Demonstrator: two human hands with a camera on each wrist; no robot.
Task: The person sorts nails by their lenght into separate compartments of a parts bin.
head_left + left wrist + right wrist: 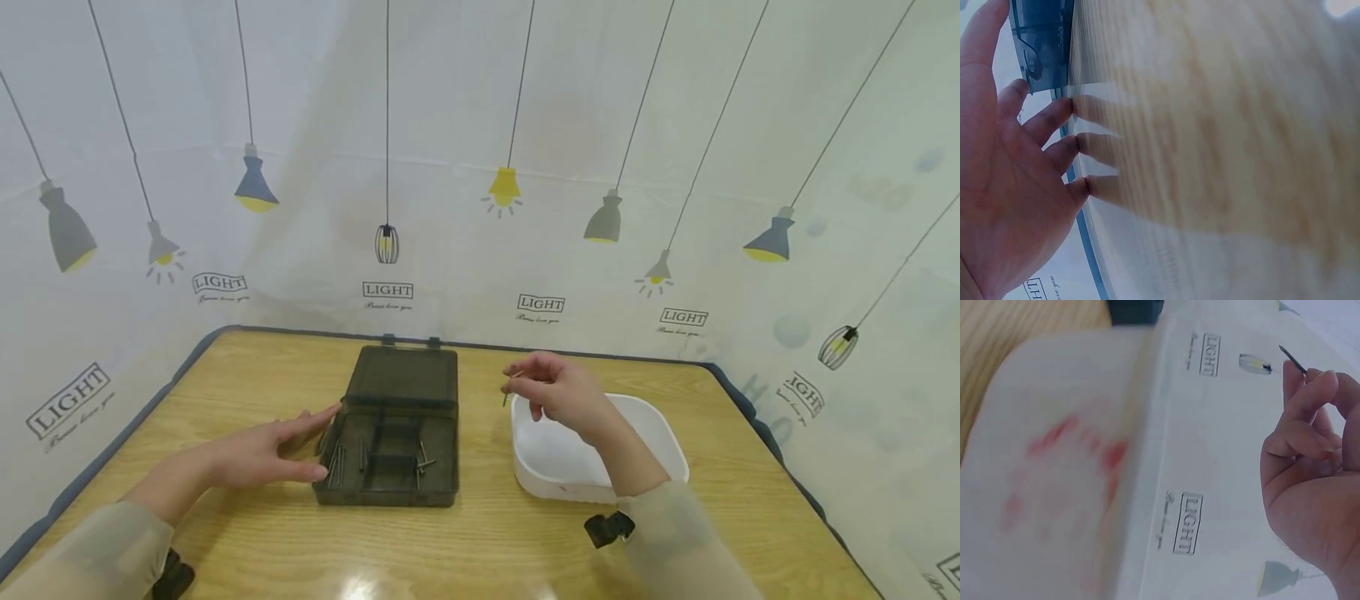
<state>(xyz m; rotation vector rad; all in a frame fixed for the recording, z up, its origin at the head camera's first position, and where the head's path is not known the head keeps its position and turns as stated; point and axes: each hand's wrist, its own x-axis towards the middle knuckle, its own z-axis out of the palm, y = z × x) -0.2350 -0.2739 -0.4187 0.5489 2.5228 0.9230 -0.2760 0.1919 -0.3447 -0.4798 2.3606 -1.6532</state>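
A dark, see-through plastic box (386,498) lies on the table with its hinged lid (405,373) folded back. Several thin nails (341,468) lie in its left and right parts. My left hand (251,454) is spread beside the box, thumb and forefinger along its left side; in the left wrist view the other fingertips rest on the table. Above the far left rim of a white tub (637,492), my right hand (558,392) pinches a thin nail (1292,359) between thumb and fingertips. Its pointed end sticks out past the fingers.
The wooden table (480,550) ends in a dark blue edge at the back and sides. A white curtain (450,125) printed with lamps hangs behind and around it. The tub stands right of the box, with bare wood between them.
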